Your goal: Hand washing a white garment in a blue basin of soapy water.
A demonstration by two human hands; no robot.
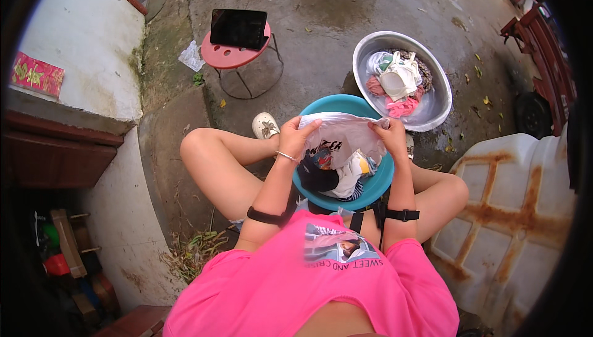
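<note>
I sit over a blue basin [378, 184] full of wet clothes, set between my knees. My left hand [294, 137] and my right hand [389, 136] both grip a white printed garment [341, 136], stretched between them above the basin. A dark garment [316, 178] and a striped one [356, 184] lie in the basin beneath it. A silver bangle circles my left wrist.
A metal basin [436, 106] with more clothes stands on the wet concrete beyond. A red stool [230, 57] carrying a dark tablet [238, 28] stands at the far left. A rusty white tank [513, 213] is at my right, a white wall [92, 47] at my left.
</note>
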